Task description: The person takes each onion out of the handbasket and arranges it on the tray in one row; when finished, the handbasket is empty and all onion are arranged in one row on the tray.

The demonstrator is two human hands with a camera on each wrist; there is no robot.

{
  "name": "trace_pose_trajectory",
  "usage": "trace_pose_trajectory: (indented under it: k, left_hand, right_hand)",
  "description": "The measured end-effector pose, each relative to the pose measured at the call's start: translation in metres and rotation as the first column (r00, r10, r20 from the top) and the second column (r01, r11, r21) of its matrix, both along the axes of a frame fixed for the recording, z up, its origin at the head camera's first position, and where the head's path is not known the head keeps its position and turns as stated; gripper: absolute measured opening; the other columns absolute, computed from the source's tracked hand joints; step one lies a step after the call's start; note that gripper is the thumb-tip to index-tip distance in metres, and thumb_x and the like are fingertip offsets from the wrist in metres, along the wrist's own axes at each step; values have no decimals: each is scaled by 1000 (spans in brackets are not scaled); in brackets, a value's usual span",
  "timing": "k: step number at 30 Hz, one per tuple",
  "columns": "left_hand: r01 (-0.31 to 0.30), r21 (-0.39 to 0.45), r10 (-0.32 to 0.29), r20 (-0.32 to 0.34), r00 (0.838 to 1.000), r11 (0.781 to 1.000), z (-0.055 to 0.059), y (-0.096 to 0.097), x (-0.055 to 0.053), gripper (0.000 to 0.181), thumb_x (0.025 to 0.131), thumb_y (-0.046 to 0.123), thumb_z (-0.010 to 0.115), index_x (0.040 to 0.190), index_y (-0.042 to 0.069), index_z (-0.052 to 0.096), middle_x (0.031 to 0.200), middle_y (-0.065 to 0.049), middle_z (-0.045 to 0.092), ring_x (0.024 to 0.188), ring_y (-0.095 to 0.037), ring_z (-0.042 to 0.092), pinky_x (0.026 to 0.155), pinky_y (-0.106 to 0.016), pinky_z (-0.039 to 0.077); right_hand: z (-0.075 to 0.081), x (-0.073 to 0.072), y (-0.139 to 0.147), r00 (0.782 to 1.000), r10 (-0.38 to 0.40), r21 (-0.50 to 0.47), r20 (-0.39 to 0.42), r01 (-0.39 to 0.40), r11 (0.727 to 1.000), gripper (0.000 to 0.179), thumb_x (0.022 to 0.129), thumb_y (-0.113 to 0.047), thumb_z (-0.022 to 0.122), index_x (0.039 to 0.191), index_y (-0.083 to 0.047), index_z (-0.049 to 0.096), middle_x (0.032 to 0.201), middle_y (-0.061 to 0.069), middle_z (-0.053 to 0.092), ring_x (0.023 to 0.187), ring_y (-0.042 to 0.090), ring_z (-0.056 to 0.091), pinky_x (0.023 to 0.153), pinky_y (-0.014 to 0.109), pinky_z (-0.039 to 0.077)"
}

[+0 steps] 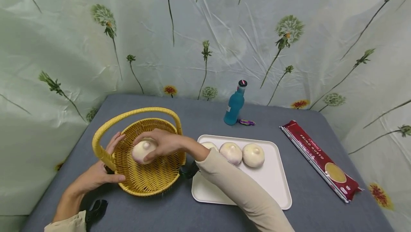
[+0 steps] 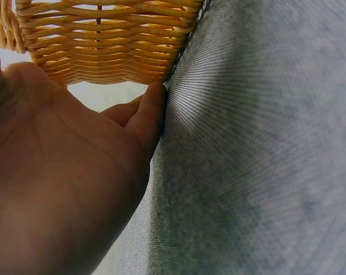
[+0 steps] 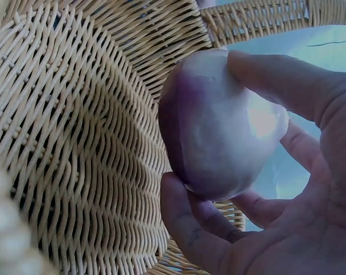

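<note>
My right hand (image 1: pixel 167 142) grips a round white-and-purple turnip (image 1: pixel 141 152) between thumb and fingers, inside the mouth of a yellow wicker basket (image 1: pixel 153 180). In the right wrist view, the turnip (image 3: pixel 219 132) is held up beside the woven wall (image 3: pixel 98 154), apart from the basket's bottom as far as I can tell. At the basket's left side, my left hand (image 1: pixel 96 174) rests with thumb and fingers spread beside the handle. The left wrist view shows that hand (image 2: pixel 70 160) with extended fingers low against the basket's outside (image 2: pixel 104 46).
Several more turnips (image 1: pixel 253 155) lie on a white tray (image 1: pixel 273 189) right of the basket, partly behind my right sleeve. Behind stand a blue bottle (image 1: pixel 234 107) and a small purple-wrapped candy (image 1: pixel 246 122). A red spaghetti pack (image 1: pixel 318 157) lies at the right. The basket handle (image 1: pixel 138 111) arches upright.
</note>
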State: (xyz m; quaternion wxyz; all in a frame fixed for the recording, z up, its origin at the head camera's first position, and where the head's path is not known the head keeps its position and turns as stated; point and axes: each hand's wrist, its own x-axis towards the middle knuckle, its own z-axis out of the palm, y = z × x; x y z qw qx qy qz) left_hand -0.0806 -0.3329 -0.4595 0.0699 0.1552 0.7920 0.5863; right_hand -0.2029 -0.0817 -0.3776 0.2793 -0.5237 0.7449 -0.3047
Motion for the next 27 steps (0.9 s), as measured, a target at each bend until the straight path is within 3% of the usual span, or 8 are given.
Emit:
trace_pose_trajectory:
  k: [2,3,5,7,9,16,21,27]
  left_hand:
    - [4,-12,-4,-8,1000,1000,-1,0,-1,115,79,-1,77,163,24,2,166,1,-24,145,7,-10,118,-24,2]
    - [6,-12,-6,-10,1000,1000,-1,1,-1,116,79,-1,77,163,24,2,166,1,-24,144,8,-9,118,-24,2]
    - [4,-17,-4,-11,1000,1000,-1,1,-1,116,79,-1,78,163,23,2,166,5,-23,146,5,-11,119,-28,2]
    - [-2,-7,2,-2,1000,1000,-1,0,-1,116,78,-1,78,163,23,2,165,8,-22,149,-4,-15,118,-55,-6]
    - [-8,2,8,7,1000,1000,0,0,-1,116,78,0,78,162,23,2,165,7,-23,150,-14,-18,104,-74,-10]
    - [-7,9,7,10,1000,1000,2,3,-1,115,78,-1,77,162,23,3,165,1,-25,150,-21,-20,112,-64,-11]
    - [-7,17,7,13,1000,1000,2,3,-1,115,78,-2,77,162,22,3,165,9,-23,150,-19,-20,103,-75,-12]
    - [-4,19,4,7,1000,1000,1,2,-1,115,78,-3,77,162,22,3,165,6,-24,146,4,-11,104,-73,-13]
  right_hand:
    - [-1,0,4,1000,5,-18,-3,-5,1000,54,88,-17,78,138,-11,57,127,8,63,104,6,53,87,16,43]
    - [-1,1,6,1000,9,-26,-4,-9,1000,54,87,-16,78,137,-11,58,127,7,63,104,5,53,87,16,43]
    - [-1,2,9,1000,26,-45,-5,-26,999,54,86,-16,79,135,-10,59,124,7,64,103,5,54,87,16,44]
    - [0,5,11,1000,22,-33,-11,-22,999,55,84,-18,80,135,-12,59,124,5,62,106,6,49,90,17,40]
    - [2,8,14,1000,6,-5,-22,-7,1000,57,83,-21,81,136,-15,59,125,3,60,110,7,44,92,20,37]
    - [7,15,23,994,-20,42,-107,25,999,59,82,-28,82,136,-23,59,124,-3,60,109,9,40,89,21,39]
    - [9,19,30,992,-4,23,-128,7,1000,58,83,-27,82,135,-20,59,130,-3,62,112,10,40,91,22,37]
    - [13,25,40,993,-13,-28,-113,10,1000,58,83,-25,82,136,-18,59,137,-2,60,115,12,39,93,22,36]
